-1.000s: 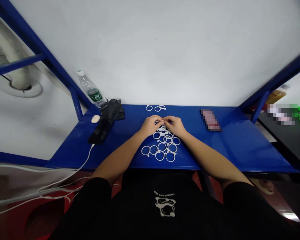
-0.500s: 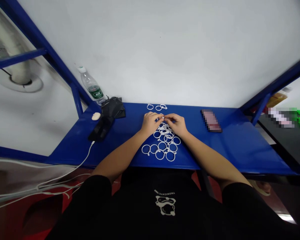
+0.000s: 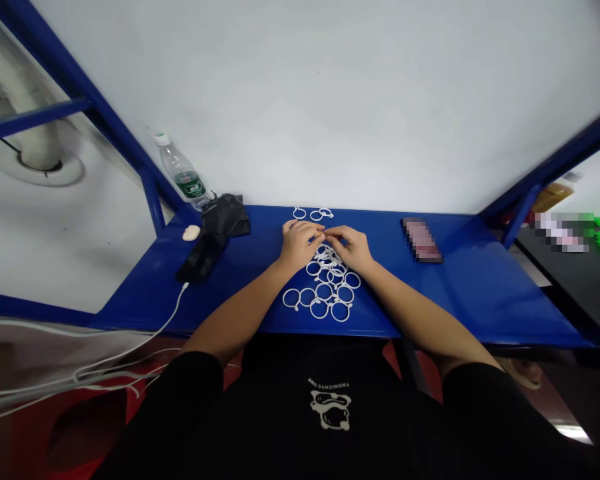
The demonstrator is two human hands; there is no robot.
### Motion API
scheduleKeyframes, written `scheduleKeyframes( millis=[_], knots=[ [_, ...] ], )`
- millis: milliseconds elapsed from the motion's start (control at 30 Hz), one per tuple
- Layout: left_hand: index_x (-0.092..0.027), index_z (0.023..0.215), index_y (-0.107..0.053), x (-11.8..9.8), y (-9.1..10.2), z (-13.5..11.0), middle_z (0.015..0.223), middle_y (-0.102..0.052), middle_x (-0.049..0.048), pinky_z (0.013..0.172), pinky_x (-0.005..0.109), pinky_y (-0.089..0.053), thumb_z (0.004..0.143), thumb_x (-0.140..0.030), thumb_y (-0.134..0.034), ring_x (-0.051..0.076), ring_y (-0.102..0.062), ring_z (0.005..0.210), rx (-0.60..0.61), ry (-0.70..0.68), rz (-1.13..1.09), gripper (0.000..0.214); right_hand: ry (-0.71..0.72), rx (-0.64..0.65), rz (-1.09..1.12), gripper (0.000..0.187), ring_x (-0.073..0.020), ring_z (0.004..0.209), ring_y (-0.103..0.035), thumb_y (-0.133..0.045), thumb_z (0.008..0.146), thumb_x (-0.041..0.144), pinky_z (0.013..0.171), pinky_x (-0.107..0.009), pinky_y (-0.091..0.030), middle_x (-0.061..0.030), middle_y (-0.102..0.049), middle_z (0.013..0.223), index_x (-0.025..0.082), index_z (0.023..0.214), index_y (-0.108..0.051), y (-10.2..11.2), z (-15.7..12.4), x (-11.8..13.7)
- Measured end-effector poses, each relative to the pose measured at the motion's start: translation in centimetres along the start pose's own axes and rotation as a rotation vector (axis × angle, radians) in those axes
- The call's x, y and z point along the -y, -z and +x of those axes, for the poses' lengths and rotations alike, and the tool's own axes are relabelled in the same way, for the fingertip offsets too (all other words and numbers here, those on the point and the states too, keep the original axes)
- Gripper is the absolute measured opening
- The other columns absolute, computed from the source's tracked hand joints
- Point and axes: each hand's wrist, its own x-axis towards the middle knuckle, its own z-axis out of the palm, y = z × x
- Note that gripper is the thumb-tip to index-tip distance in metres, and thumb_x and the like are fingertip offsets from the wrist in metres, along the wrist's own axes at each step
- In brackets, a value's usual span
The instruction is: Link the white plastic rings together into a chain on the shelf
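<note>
A loose cluster of white plastic rings (image 3: 319, 318), each with a small tab, lies on the blue table, some overlapping. Just beyond the cluster, my left hand (image 3: 299, 243) and my right hand (image 3: 353, 248) meet fingertip to fingertip. Both are closed in a pinch. A sliver of white shows between the fingertips, apparently part of one such ring; fingers cover most of it. Behind my hands, three more white rings (image 3: 299, 219) rest near the wall.
At the left stand a water bottle (image 3: 189, 181), a crumpled black bag (image 3: 226, 215), a black device (image 3: 197, 259) with a white cable (image 3: 177, 307), and a pale rounded object (image 3: 191, 233). A phone (image 3: 422, 240) lies at the right. Blue frame bars (image 3: 153, 200) border the table (image 3: 460, 287).
My left fingers have shifted slightly and close more over the white piece, which shows less now. My right hand stays almost in place. The rings on the table have not moved.
</note>
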Motion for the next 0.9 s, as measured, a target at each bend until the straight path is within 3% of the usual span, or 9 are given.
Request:
scheduleKeyframes(
  millis=[167,300,433,533,667,767,900],
  knots=[
    [-0.025,0.095,-0.077,0.9,-0.6,0.3,0.107,-0.082,0.0021,0.108,0.043,-0.045,0.099,-0.025,-0.072,0.023,-0.073,0.106,0.065,-0.001,-0.034,0.007,0.0,-0.004,-0.027,0.022,-0.0208,0.089,-0.075,-0.062,0.103,0.031,0.083,-0.036,-0.062,-0.0062,-0.081,0.102,0.024,0.117,-0.077,0.0,0.0,-0.5],
    [-0.024,0.099,-0.079,1.3,-1.0,0.2,0.101,-0.081,0.0033,0.099,0.041,-0.051,0.101,-0.028,-0.07,0.023,-0.073,0.099,0.247,-0.055,-0.058,0.01,-0.092,0.025,-0.074,0.026,-0.0236,0.096,-0.075,-0.058,0.105,0.032,0.087,-0.039,-0.062,-0.0081,-0.081,0.109,0.024,0.122,-0.076,-0.1,2.2,-2.4],
    [-0.024,0.109,-0.079,1.0,-1.2,-0.3,0.108,-0.08,0.0042,0.095,0.037,-0.055,0.102,-0.032,-0.069,0.021,-0.073,0.102,0.395,-0.144,-0.129,0.015,-0.081,0.207,-0.273,0.037,-0.0329,0.126,-0.067,-0.056,0.105,0.032,0.113,-0.054,-0.051,-0.0158,-0.075,0.132,0.018,0.137,-0.07,-1.0,5.7,-5.6],
    [-0.023,0.112,-0.079,0.6,-0.9,-0.5,0.11,-0.079,0.0056,0.095,0.037,-0.056,0.102,-0.034,-0.069,0.022,-0.073,0.103,0.39,-0.16,-0.135,0.018,-0.106,0.401,-0.416,0.053,-0.0393,0.153,-0.045,-0.055,0.107,0.04,0.128,-0.062,-0.033,-0.0183,-0.054,0.162,0.015,0.154,-0.059,-2.3,7.3,-7.4],
    [-0.022,0.111,-0.079,0.3,-0.5,-0.4,0.106,-0.079,0.006,0.093,0.038,-0.057,0.101,-0.036,-0.071,0.023,-0.073,0.101,0.386,-0.148,-0.125,0.019,-0.239,0.562,-0.487,0.064,-0.0508,0.161,-0.025,-0.052,0.107,0.055,0.124,-0.079,-0.026,-0.0129,-0.035,0.175,0.028,0.165,-0.045,-4.2,8.3,-7.9],
    [-0.024,0.109,-0.08,0.2,-0.6,-0.4,0.109,-0.08,0.0056,0.096,0.039,-0.057,0.101,-0.035,-0.07,0.024,-0.073,0.106,0.413,-0.142,-0.107,0.017,-0.249,0.658,-0.476,0.064,-0.0511,0.161,-0.024,-0.047,0.108,0.061,0.122,-0.082,-0.024,-0.0112,-0.032,0.177,0.034,0.166,-0.044,-5.4,8.8,-7.7],
    [-0.025,0.109,-0.08,0.2,-0.6,-0.5,0.112,-0.08,0.0051,0.098,0.04,-0.057,0.101,-0.034,-0.07,0.025,-0.073,0.11,0.428,-0.151,-0.122,0.016,-0.12,0.675,-0.46,0.055,-0.0453,0.157,-0.036,-0.055,0.106,0.056,0.122,-0.072,-0.035,-0.0119,-0.043,0.171,0.032,0.156,-0.058,-6.2,8.9,-7.4]
  ],
)
